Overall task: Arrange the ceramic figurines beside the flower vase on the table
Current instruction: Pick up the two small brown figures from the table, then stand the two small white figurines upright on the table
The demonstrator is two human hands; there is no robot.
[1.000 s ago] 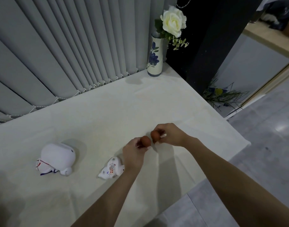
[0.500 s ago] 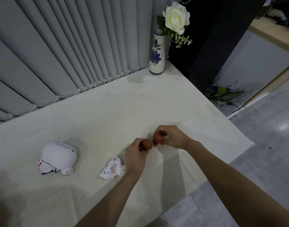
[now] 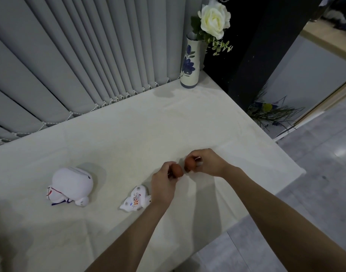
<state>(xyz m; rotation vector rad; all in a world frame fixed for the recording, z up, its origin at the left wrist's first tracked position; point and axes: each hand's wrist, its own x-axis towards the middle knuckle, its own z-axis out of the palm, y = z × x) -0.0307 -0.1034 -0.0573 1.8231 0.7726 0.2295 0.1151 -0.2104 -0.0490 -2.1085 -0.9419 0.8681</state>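
- A large white ceramic figurine [image 3: 71, 185], rounded, with blue and red markings, lies on its side at the left of the worktop [image 3: 129, 134], well apart from everything else.
- A small white figurine [image 3: 135, 200] with painted orange and blue spots lies toppled just beside the left wrist, on its left side.
- The left hand [image 3: 163, 186] reaches in from the lower edge, forearm angled up and to the right, fingers curled around a small reddish-brown figurine [image 3: 177, 170] pinched at the fingertips, low over the cloth.
- The right hand [image 3: 206, 162] comes from the lower right, forearm stretched long across the worktop's near corner, wrist bent inward; its fingers clasp a second reddish-brown figurine [image 3: 188, 163].
- The two brown pieces sit close, nearly touching, between the hands; whether they rest on the cloth I cannot tell.
- The flower vase [image 3: 189, 63], white with a blue floral print, stands upright at the far corner against the grey blinds [image 3: 80, 55], holding a white rose [image 3: 214, 18], well apart from all four figurines.
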